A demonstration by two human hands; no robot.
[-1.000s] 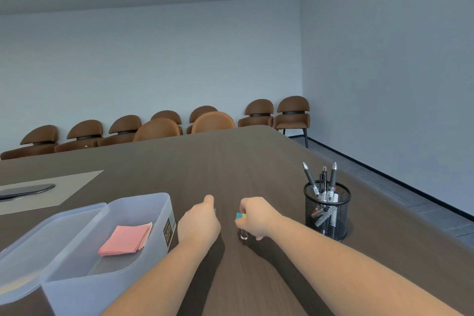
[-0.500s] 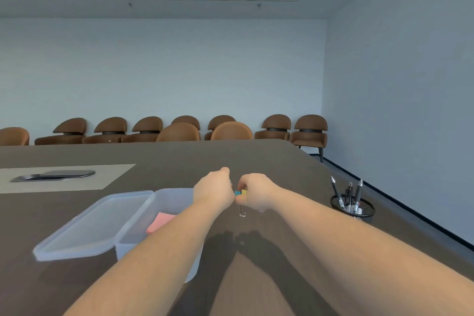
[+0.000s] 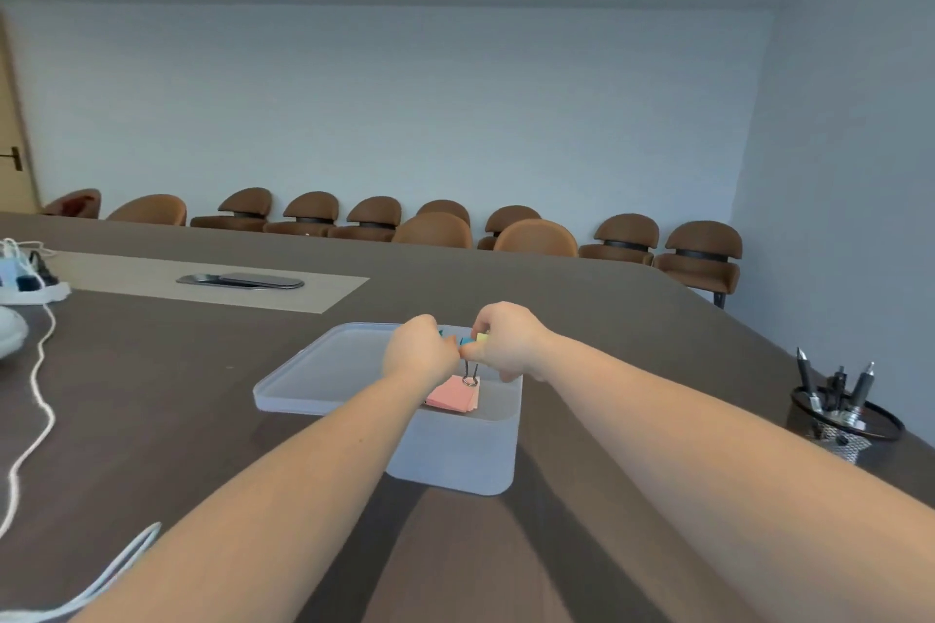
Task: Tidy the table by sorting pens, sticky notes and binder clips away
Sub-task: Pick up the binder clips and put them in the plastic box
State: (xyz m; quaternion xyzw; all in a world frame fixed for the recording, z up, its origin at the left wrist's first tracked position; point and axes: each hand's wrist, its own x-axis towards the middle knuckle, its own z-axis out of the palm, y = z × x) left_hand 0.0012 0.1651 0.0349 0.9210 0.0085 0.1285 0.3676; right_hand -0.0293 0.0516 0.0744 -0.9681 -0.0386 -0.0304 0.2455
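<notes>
Both my hands hover together above the translucent plastic box [image 3: 455,460] on the dark table. My right hand [image 3: 506,344] is closed on binder clips [image 3: 470,354], blue and yellow, with a wire handle hanging down. My left hand [image 3: 420,349] is a fist touching it; a bit of blue shows at its far side, and what it holds is hidden. Pink sticky notes [image 3: 453,395] lie inside the box. The box's lid [image 3: 324,379] is open to the left. A black mesh cup [image 3: 840,425] with several pens stands at the right.
A white cord [image 3: 40,400] runs along the table's left side, near white plugs [image 3: 25,278] at the far left. A metal cable hatch [image 3: 240,281] sits in a beige inset. Brown chairs [image 3: 531,238] line the far side. The table edge falls away at the right.
Both hands have moved left together from the bare table beside the pen cup to above the open box. The view swung left, so the pen cup now sits at the right edge.
</notes>
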